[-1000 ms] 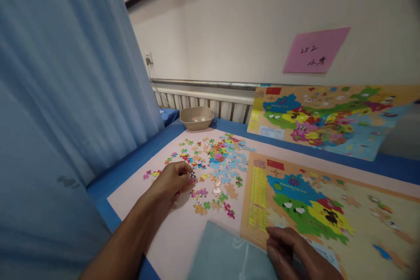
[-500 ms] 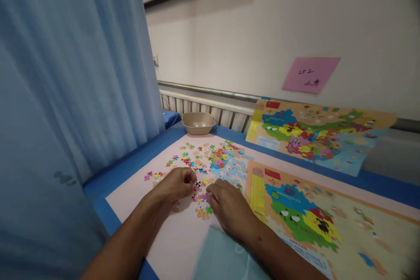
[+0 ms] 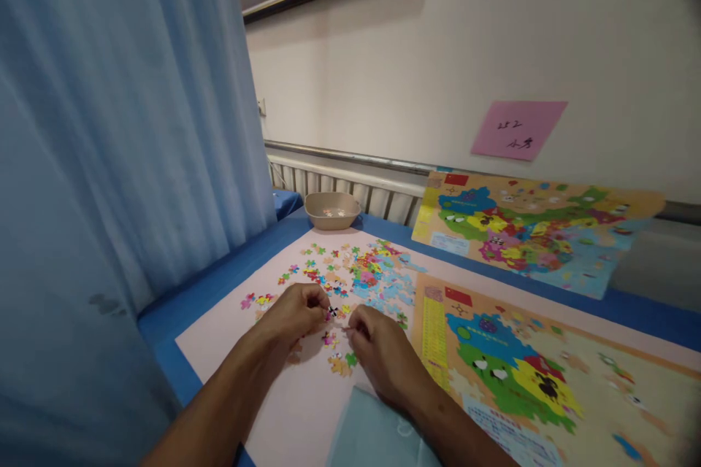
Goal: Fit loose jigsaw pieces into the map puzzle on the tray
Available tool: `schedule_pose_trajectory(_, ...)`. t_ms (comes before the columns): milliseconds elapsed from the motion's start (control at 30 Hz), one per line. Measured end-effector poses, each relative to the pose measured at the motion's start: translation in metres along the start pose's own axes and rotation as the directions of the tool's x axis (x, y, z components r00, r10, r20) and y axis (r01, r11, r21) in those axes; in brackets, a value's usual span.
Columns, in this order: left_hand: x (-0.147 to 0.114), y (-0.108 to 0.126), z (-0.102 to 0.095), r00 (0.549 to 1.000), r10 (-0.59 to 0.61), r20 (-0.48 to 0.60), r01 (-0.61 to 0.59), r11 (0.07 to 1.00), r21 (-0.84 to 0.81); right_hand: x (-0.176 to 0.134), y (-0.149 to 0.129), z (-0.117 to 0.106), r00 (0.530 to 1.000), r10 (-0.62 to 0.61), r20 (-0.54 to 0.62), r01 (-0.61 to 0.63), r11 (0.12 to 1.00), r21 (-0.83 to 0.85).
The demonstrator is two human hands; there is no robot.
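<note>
Both hands sit a little closer together than half a second ago, and the right hand (image 3: 383, 354) has slid a bit nearer to the body. Off to the right of the fingers lies the big map board (image 3: 548, 372), partly filled in. Past the fingertips spreads the pile of loose pieces (image 3: 361, 270) on the pink mat (image 3: 285, 408), and farther back stands a tan bowl (image 3: 331, 209). The left hand (image 3: 296, 314) has its fingers curled shut around a small black and white piece (image 3: 331, 311), pinched at the fingertips. The right hand's fingers are bent and pressed down on the mat, and whether they hold anything cannot be told. The small piece sits right between the two hands, touching the left fingertips and just beside the right ones. It is too small to tell which way it points.
</note>
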State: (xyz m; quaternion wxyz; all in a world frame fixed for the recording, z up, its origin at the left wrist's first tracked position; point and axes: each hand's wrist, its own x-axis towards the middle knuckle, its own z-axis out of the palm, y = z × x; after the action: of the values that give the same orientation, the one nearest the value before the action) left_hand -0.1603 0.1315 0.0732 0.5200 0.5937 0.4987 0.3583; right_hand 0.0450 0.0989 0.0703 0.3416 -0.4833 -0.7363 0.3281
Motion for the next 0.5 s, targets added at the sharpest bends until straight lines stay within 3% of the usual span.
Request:
schedule_pose_trajectory(67,-0.003,0.003,0.006,1.0,0.008,0.005,-0.008,1.0,-0.027,0.004,0.01,-0.002,0.995,0.091,-0.031,-0.079,0.957,0.28)
schedule_pose_trajectory(133,-0.005,0.005,0.015,1.0,0.028,0.013,-0.027,0.998,-0.056,0.008,0.019,-0.004,0.989,0.139,-0.059,-0.103,0.909,0.404)
schedule_pose_trajectory(333,-0.007,0.003,0.042,0.999,0.042,0.013,-0.04,0.991,-0.129,0.015,0.031,-0.005,0.979,0.19,-0.069,-0.118,0.816,0.565)
schedule_pose_trajectory(500,-0.004,0.002,0.049,0.999,-0.005,-0.04,-0.001,0.988,-0.152,0.014,0.026,-0.006,0.982,0.186,-0.015,-0.136,0.769,0.625)
